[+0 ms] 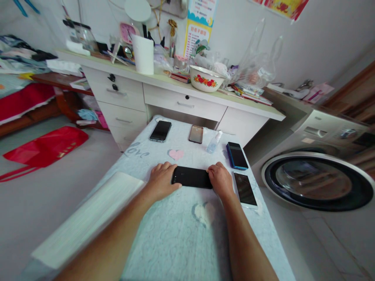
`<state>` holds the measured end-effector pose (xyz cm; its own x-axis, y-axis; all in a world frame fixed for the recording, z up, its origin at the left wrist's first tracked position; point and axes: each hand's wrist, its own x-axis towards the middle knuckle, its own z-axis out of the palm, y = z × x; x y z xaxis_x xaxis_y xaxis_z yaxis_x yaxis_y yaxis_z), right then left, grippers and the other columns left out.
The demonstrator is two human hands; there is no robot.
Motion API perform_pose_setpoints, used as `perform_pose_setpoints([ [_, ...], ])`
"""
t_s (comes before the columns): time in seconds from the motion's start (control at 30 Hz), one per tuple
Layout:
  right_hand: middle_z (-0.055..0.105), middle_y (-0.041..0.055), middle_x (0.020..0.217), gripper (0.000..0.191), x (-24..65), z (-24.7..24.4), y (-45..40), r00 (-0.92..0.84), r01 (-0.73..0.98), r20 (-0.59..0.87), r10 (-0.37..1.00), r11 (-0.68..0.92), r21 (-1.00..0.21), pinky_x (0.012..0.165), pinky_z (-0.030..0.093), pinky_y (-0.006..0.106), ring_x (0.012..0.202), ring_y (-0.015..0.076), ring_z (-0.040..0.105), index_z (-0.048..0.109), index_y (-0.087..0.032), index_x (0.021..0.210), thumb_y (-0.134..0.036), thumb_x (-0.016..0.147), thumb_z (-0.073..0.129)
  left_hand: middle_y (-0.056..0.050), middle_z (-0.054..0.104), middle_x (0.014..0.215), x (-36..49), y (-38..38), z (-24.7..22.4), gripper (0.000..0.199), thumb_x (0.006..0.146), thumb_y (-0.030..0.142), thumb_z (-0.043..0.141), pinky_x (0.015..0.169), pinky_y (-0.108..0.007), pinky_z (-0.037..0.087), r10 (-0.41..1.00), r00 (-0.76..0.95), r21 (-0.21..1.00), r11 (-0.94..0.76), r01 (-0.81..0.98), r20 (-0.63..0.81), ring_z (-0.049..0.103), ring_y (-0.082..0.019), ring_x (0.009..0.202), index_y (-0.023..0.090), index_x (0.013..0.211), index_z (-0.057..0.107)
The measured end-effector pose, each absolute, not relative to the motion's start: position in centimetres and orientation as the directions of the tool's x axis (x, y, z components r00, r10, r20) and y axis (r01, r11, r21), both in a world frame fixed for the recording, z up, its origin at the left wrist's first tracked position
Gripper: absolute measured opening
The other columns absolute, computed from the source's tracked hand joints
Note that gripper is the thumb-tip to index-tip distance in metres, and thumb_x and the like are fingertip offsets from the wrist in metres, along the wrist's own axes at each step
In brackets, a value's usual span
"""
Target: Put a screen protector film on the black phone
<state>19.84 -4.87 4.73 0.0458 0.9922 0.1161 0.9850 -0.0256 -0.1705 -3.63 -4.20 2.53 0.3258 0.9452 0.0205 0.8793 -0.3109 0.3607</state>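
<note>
1. My left hand (162, 179) has its grip closed on the left end of the black phone (192, 177), thumb and fingers at its corners.
2. My right hand (221, 180) has its grip closed on the right end, fingers curled in at the edge.
3. The black phone lies crosswise between my hands, low over the cloth-covered tabletop (175, 238); I cannot tell whether its whole underside touches the cloth.
4. Beyond it, a pink heart (176, 154) is printed on the cloth.
5. At the far left lies a dark-screened phone (161, 130); near the middle of the far side lies a brown-edged phone case (196, 134).
6. Right of that case, a clear spray bottle (213, 143) stands upright.
7. To the right of my right hand, the blue-edged phone (238, 155) lies farther off and the white-edged phone (245, 189) nearer, just beside each other.
8. A long white slab (88, 218) lies along the left, partly behind my left forearm.
</note>
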Motion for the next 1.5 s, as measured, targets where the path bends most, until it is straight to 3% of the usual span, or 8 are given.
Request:
perform_pose_setpoints([
  [0.37,0.058,0.0028,0.093,0.022,18.0,3.8,-4.8,-0.096,0.966,0.131,0.987,0.124,-0.228,0.070,0.036,0.022,0.082,0.0126,0.056,0.068,-0.023,0.092,-0.030,0.093,0.047,-0.007,0.054,0.115,-3.6,-4.3,2.8,0.055,0.071,0.046,0.059,0.091,-0.038,0.035,0.947,0.319,0.359,-0.308,0.881,0.029,0.048,-0.027,0.105,0.023,0.120,0.051],
  [0.9,0.060,0.0038,0.091,0.022,20.5,4.5,-4.9,0.064,0.978,0.114,0.991,-0.040,-0.203,0.069,0.035,0.023,0.080,0.0132,0.056,0.070,-0.021,0.087,-0.029,0.091,0.049,-0.007,0.054,0.115,-3.7,-4.2,2.4,0.054,0.071,0.046,0.059,0.092,-0.037,0.035,0.944,0.328,0.368,-0.313,0.875,0.023,0.047,-0.027,0.107,0.024,0.119,0.050],
  [1.37,0.059,0.0033,0.093,0.023,17.5,4.4,-5.3,-0.106,0.967,0.105,0.989,0.127,-0.219,0.072,0.038,0.022,0.082,0.0125,0.057,0.068,-0.022,0.092,-0.029,0.093,0.046,-0.007,0.053,0.116,-3.6,-4.1,2.8,0.057,0.071,0.047,0.060,0.093,-0.037,0.035,0.948,0.319,0.352,-0.304,0.885,0.018,0.047,-0.027,0.107,0.024,0.122,0.049],
  [1.5,0.059,0.0033,0.094,0.023,18.1,4.3,-5.2,-0.086,0.967,0.100,0.991,0.107,-0.230,0.072,0.037,0.023,0.083,0.0127,0.057,0.069,-0.023,0.092,-0.030,0.093,0.047,-0.007,0.053,0.116,-3.6,-4.1,2.8,0.058,0.070,0.047,0.059,0.092,-0.038,0.036,0.947,0.322,0.354,-0.307,0.884,0.017,0.047,-0.028,0.107,0.023,0.122,0.049],
])
